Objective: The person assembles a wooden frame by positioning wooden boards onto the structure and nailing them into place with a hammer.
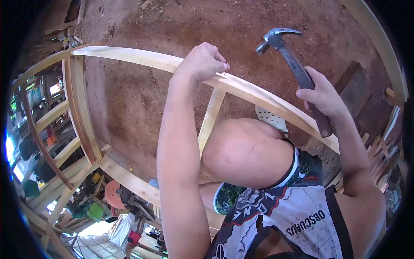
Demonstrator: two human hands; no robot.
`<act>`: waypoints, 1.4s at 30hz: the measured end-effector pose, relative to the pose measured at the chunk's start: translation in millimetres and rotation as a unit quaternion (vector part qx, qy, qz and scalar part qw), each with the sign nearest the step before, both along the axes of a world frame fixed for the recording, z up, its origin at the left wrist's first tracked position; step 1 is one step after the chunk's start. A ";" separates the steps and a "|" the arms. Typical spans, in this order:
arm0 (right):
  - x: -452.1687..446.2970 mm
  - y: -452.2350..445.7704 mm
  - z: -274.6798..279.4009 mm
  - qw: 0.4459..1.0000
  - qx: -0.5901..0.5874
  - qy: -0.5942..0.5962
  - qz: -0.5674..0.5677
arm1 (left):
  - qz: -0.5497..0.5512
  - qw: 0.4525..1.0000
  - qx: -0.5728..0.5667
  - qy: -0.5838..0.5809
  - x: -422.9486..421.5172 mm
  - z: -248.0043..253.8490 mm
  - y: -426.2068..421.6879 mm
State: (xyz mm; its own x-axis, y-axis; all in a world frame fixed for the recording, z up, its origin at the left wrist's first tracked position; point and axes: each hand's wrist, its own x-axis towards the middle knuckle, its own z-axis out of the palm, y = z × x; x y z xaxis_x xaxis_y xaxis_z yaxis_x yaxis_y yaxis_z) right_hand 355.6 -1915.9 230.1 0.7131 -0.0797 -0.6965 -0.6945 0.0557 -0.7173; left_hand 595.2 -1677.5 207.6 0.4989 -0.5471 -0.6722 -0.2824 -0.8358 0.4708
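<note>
A long pale wooden beam [267, 98] crosses the view, with a shorter crosspiece [211, 113] meeting it from below. My left hand [206, 61] rests at the beam's top face, thumb and fingers pinched around a thin nail [224, 73] that stands at the wood. To the right, my right hand [320, 93] is wrapped round the handle of a claw hammer [293, 64]. The hammer's metal head is raised above and to the right of the nail, apart from the wood.
Reddish dirt ground [138, 99] lies beyond the beam. A wooden frame [73, 108] with slats stands at the left. An orange disc-shaped tool [115, 194] sits lower left. Wood scraps [381, 151] are piled at the right. My bent knee [246, 151] is beneath the beam.
</note>
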 end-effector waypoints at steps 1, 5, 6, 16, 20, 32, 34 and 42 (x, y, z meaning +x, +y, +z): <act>3.0 3.1 -1.8 1.000 0.004 0.003 -0.001 | -0.001 1.000 0.004 0.003 -0.6 -1.4 -0.6; 15.2 14.8 -1.6 0.999 0.014 -0.030 0.023 | -0.026 0.999 0.038 -0.010 -2.4 4.9 -5.5; 17.9 16.7 -0.7 0.999 0.018 -0.039 0.023 | -0.019 0.999 0.035 0.010 -1.0 5.3 -5.6; 29.5 12.2 5.6 0.996 0.026 -0.060 0.065 | -0.064 0.997 0.028 -0.028 -3.1 9.1 -5.3; 32.7 13.7 11.5 0.990 0.125 -0.072 0.003 | -0.075 0.997 0.022 -0.025 -1.9 4.0 -3.5; 56.8 7.6 10.7 0.994 0.057 -0.027 0.084 | -0.098 0.990 0.016 -0.095 -7.5 -2.7 -2.2; 58.0 3.7 9.2 0.993 0.060 -0.026 0.096 | -0.085 0.993 0.069 -0.048 -8.3 3.3 -6.1; 59.7 -7.7 4.9 0.988 0.088 0.001 0.129 | -0.126 0.989 0.066 -0.034 -5.0 -9.3 -7.5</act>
